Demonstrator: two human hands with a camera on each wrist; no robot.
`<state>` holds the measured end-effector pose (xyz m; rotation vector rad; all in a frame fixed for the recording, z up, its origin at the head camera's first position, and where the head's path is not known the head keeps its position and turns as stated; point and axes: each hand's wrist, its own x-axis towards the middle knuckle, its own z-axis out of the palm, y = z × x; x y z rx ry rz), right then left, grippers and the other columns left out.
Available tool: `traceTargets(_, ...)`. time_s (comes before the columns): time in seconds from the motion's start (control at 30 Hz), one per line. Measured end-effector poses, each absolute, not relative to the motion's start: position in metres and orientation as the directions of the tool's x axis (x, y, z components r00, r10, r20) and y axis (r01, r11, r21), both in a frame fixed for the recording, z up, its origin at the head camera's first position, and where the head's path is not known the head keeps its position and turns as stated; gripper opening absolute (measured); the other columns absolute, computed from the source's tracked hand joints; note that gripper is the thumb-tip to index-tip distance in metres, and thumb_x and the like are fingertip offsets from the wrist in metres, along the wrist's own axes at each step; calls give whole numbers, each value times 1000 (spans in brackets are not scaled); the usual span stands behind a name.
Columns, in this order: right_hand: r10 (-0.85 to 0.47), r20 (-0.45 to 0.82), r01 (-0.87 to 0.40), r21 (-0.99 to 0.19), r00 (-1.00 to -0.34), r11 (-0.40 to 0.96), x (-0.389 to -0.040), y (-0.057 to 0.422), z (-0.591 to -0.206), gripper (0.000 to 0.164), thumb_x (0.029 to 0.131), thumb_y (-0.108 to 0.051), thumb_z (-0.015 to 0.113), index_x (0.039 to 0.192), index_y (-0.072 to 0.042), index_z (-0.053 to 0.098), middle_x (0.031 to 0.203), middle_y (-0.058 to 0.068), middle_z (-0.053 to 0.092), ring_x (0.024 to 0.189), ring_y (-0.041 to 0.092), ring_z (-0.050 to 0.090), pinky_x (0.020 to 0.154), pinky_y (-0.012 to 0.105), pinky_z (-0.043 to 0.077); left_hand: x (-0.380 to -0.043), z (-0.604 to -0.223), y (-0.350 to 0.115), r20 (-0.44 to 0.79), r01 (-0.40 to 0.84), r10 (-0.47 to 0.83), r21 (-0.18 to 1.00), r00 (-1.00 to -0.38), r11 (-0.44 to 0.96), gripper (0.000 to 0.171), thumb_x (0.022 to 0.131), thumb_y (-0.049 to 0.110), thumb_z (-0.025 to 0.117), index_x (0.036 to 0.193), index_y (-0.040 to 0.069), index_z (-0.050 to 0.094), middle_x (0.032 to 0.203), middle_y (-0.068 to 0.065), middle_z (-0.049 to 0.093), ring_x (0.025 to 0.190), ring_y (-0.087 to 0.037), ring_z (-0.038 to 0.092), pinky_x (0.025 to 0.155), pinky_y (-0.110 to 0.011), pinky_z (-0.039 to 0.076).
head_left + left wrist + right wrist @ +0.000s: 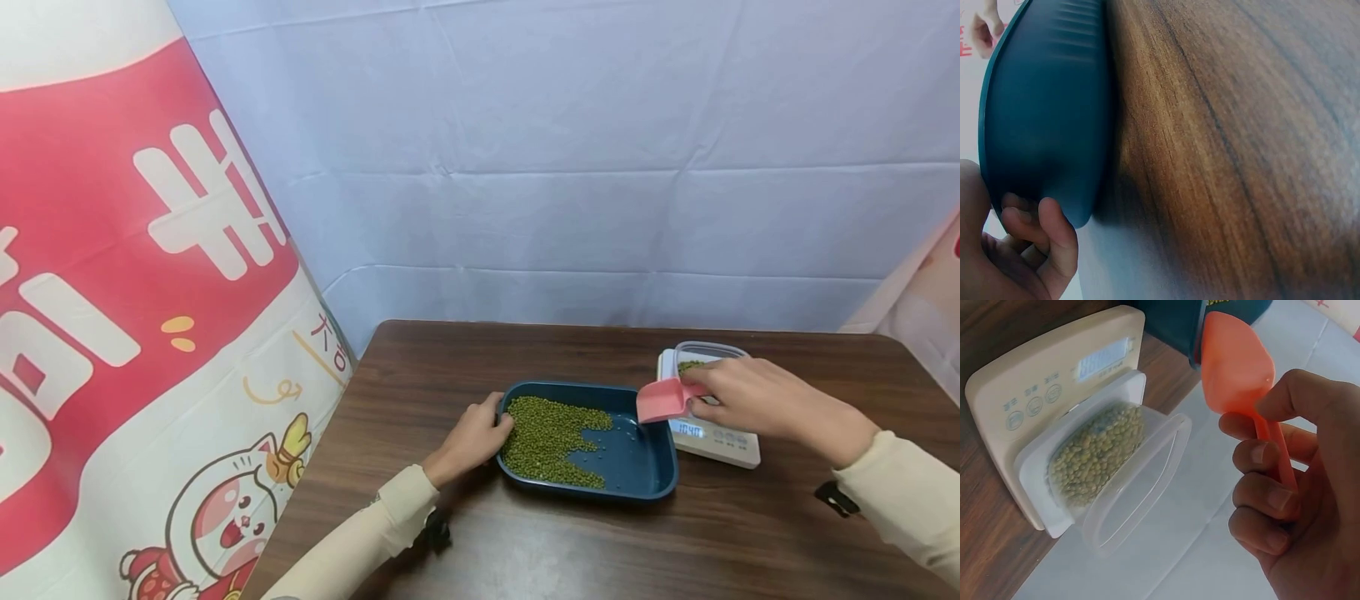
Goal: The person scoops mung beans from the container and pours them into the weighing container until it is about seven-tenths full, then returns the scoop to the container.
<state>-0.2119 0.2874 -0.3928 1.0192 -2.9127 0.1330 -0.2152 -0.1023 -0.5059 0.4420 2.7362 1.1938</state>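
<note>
My right hand grips the handle of a pink scoop, which hovers over the right end of a dark blue tray. In the right wrist view the scoop's bowl looks empty. Green mung beans cover the tray's left part, with a few scattered on its bare right part. At the tray's left end, my left hand holds the rim, fingers curled against the outer wall. A clear plastic container, partly filled with beans, stands on a white kitchen scale beneath my right hand.
The brown wooden table bears the tray and the scale, which stand close together. The scale's display is lit, reading about 104.0. Behind the table hangs a pale cloth, and a printed red and white one hangs at left.
</note>
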Motion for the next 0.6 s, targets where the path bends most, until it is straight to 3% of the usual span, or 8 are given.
traceTargets(0.33, -667, 77, -670, -31, -741, 741, -214, 277, -396, 12, 83, -28, 71, 87, -19, 65, 63, -14, 45, 52, 4, 38, 46, 21, 33, -214, -504, -102, 0, 210, 312, 739, -950, 640, 44, 101, 23, 42, 143, 10, 41, 54, -3, 56, 34, -20, 53, 30, -30, 47)
traceTargets(0.6, -703, 71, -704, 20, -707, 710, -216, 271, -395, 15, 81, -28, 72, 89, -17, 66, 62, -12, 44, 52, 5, 37, 46, 22, 33, -215, -505, -102, 1, 212, 311, 732, -950, 647, 43, 100, 22, 43, 142, 10, 42, 55, -3, 57, 33, -17, 52, 29, -30, 47)
